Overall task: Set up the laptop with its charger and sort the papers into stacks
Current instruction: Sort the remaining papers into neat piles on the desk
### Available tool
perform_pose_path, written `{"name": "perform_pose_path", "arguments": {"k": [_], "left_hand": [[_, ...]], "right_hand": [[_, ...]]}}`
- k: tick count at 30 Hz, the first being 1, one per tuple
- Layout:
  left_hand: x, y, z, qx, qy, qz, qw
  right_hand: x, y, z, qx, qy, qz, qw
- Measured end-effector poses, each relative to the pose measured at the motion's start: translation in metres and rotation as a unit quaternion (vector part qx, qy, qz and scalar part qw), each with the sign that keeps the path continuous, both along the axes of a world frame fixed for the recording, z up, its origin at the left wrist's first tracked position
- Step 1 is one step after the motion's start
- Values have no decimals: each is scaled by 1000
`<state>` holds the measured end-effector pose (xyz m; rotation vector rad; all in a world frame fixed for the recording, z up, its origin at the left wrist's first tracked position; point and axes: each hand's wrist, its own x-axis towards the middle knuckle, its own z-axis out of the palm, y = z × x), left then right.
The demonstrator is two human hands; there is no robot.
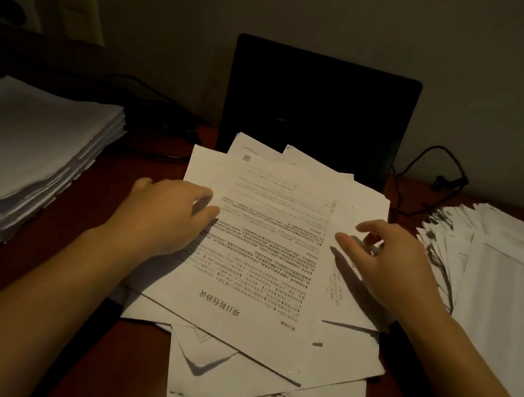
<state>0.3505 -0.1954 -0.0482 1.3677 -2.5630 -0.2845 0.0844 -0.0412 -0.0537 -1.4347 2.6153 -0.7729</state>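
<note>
A messy pile of printed papers (270, 267) lies in the middle of the desk, fanned out and covering the laptop's base. The laptop (317, 111) stands open behind it with a dark screen. My left hand (163, 214) rests on the pile's left edge, thumb on the top printed sheet. My right hand (387, 261) is over the pile's right side, its fingers bent down onto the sheets there. A black charger cable (434, 176) loops behind the laptop's right side.
A tall neat paper stack (29, 156) sits at the left on the dark red desk (77, 289). A spread stack of papers (498, 288) lies at the right. Wall sockets (77, 17) are at the back left, with another dark cable (153, 97) below them.
</note>
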Motion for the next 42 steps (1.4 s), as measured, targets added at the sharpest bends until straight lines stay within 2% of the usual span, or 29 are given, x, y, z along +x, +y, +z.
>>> {"name": "perform_pose_path", "arguments": {"k": [2,5,8,13,17,21,22,24,27,28,30,32,35,36,39,42], "left_hand": [[1,0,0,14,10,16,1000],[3,-7,-6,35,-15,50,998],[1,-8,-7,26,-33,77,996],[-7,3,-9,5,-59,76,995],[-14,11,-12,30,-42,58,997],[-19,15,-18,50,-31,32,998],[-18,15,-17,47,-27,34,998],[-16,13,-15,34,-18,51,998],[-10,4,-16,45,16,89,995],[-7,1,-15,53,45,98,993],[-2,-8,-15,60,129,102,985],[4,-16,-12,57,256,95,960],[9,-25,-2,100,452,122,878],[10,-26,0,125,496,131,849],[14,-36,4,237,554,120,789],[14,-41,13,341,537,71,768]], "right_hand": [[-2,0,0,52,-23,-10,998],[-6,0,4,122,-4,-34,992],[-4,-2,4,139,-15,-38,989],[2,-3,14,142,-87,-18,986],[10,-16,26,66,-123,23,990],[25,-37,30,-31,-17,131,991],[25,-39,30,-54,-26,142,988],[21,-44,29,-108,-119,130,978],[14,-47,25,-133,-369,60,918],[9,-48,21,-120,-385,60,913],[4,-53,17,-90,-325,62,939],[3,-59,20,-126,-328,54,935],[3,-61,33,-198,-378,74,901],[0,-63,38,-209,-372,79,901],[-7,-66,46,-244,-339,79,905],[-8,-66,47,-276,-324,81,901]]}}
